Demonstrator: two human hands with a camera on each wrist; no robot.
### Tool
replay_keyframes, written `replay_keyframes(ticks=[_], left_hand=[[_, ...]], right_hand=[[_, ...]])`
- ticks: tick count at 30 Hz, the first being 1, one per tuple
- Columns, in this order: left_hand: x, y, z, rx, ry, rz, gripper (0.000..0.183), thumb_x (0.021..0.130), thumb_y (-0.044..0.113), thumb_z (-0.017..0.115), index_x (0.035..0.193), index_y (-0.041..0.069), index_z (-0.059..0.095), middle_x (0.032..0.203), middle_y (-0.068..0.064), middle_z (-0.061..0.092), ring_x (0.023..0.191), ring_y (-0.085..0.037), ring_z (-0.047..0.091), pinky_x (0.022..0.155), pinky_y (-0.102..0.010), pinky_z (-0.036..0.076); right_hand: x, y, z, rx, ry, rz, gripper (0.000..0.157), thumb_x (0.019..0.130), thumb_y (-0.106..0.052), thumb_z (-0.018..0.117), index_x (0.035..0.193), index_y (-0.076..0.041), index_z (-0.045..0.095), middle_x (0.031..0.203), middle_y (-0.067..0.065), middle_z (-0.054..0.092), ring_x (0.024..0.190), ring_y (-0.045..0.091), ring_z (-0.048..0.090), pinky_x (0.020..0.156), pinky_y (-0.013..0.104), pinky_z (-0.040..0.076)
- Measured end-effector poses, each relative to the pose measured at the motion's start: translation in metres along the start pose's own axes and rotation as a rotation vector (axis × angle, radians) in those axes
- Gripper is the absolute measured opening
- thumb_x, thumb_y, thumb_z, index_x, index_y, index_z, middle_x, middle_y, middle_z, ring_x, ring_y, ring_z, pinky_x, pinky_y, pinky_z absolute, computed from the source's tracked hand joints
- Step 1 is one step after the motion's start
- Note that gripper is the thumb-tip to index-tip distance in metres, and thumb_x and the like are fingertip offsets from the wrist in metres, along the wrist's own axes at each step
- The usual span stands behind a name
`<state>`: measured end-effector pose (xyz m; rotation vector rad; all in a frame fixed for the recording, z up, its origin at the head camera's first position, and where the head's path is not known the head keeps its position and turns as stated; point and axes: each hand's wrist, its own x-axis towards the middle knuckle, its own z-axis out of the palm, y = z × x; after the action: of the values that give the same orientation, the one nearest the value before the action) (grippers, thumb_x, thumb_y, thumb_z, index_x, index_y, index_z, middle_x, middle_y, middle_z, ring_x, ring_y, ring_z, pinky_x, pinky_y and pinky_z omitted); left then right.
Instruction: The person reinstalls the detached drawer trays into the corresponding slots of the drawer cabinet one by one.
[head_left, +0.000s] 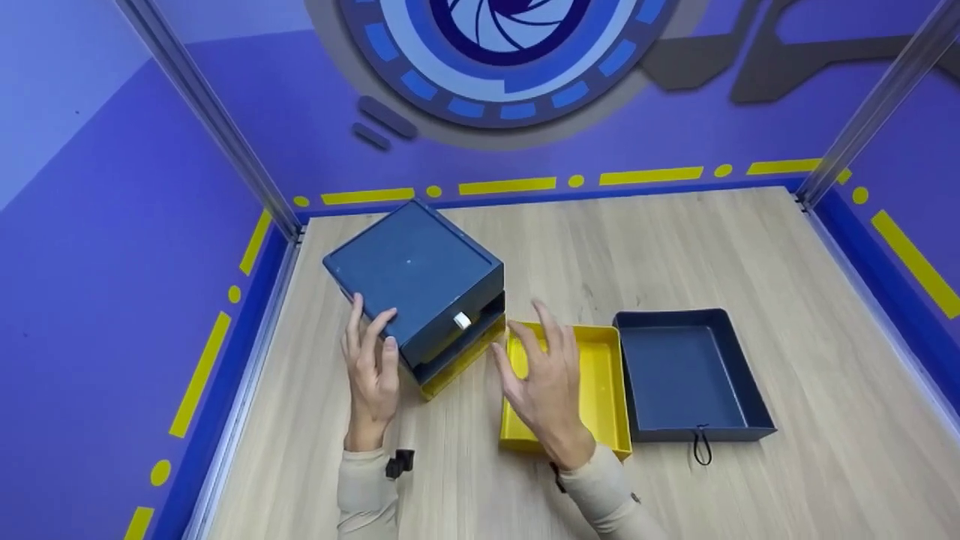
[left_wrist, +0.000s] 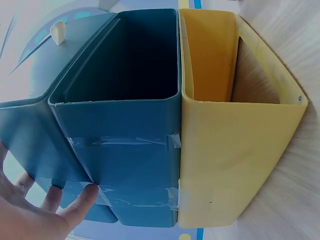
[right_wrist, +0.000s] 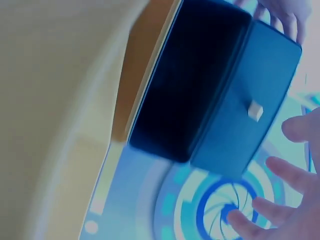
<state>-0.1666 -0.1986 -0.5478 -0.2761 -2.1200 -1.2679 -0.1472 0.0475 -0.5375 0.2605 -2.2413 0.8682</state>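
Observation:
A stacked drawer unit (head_left: pixel 412 262) stands at an angle on the left half of the table, with two dark blue sections over a yellow one. Its top drawer is in place and carries a small white pull (head_left: pixel 462 321). In the left wrist view, the dark middle slot (left_wrist: pixel 145 60) and yellow bottom slot (left_wrist: pixel 210 55) are hollow, without drawers. My left hand (head_left: pixel 370 379) touches the unit's left side with its fingertips. Over a pulled-out yellow drawer (head_left: pixel 602 375) hovers my right hand (head_left: pixel 547 382), fingers spread and holding nothing, just right of the unit's front.
Beside the yellow drawer lies a dark blue drawer (head_left: pixel 682 375) with a black loop pull (head_left: pixel 702 448) at its near edge. The wooden table (head_left: pixel 660 247) meets purple printed walls (head_left: pixel 637 146) at the back and sides, with metal posts (head_left: pixel 217 127) at the corners.

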Motion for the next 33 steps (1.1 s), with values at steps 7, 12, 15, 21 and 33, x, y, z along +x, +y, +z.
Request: replay_keyframes(ticks=[7,12,15,21,33], left_hand=[[0.002,0.001,0.001,0.001,-0.018,-0.003,0.042,0.103,0.011,0.05,0.142,0.013,0.066,0.176,-0.02,0.024,0.16,-0.044,0.023,0.121,-0.076,0.019],[0.004,0.001,0.001,0.001,-0.012,0.003,0.042,0.102,0.013,0.05,0.141,0.014,0.067,0.176,-0.019,0.025,0.159,-0.045,0.024,0.121,-0.077,0.018],[0.002,0.0,0.001,0.001,-0.009,-0.003,0.042,0.103,0.014,0.05,0.141,0.014,0.067,0.176,-0.019,0.025,0.16,-0.044,0.024,0.121,-0.077,0.018],[-0.002,0.0,0.0,0.001,-0.013,-0.019,0.041,0.104,0.015,0.049,0.141,0.016,0.067,0.176,-0.015,0.025,0.161,-0.04,0.023,0.122,-0.075,0.018],[-0.001,0.0,0.002,0.005,0.005,0.004,0.041,0.103,0.011,0.051,0.14,0.013,0.067,0.175,-0.02,0.027,0.159,-0.044,0.026,0.121,-0.075,0.02]], right_hand=[[0.001,0.035,-0.031,-0.054,0.012,0.097,0.043,0.092,-0.025,0.082,0.13,-0.008,0.072,0.155,0.025,0.054,0.113,0.045,0.062,0.093,0.059,0.051],[0.001,0.06,-0.049,-0.093,0.027,0.145,0.045,0.092,-0.024,0.081,0.132,-0.007,0.072,0.158,0.028,0.049,0.121,0.051,0.06,0.096,0.065,0.05],[-0.007,0.073,-0.055,-0.119,0.043,0.152,0.041,0.092,-0.022,0.081,0.128,-0.005,0.073,0.158,0.029,0.049,0.12,0.052,0.061,0.092,0.064,0.051],[-0.034,0.095,-0.06,-0.153,0.05,0.162,0.039,0.089,-0.018,0.082,0.123,-0.001,0.073,0.154,0.032,0.052,0.114,0.054,0.063,0.087,0.064,0.052],[-0.071,0.137,-0.109,-0.375,0.104,0.333,0.038,0.089,-0.025,0.079,0.116,0.001,0.075,0.14,0.031,0.063,0.112,0.058,0.063,0.098,0.072,0.044]])
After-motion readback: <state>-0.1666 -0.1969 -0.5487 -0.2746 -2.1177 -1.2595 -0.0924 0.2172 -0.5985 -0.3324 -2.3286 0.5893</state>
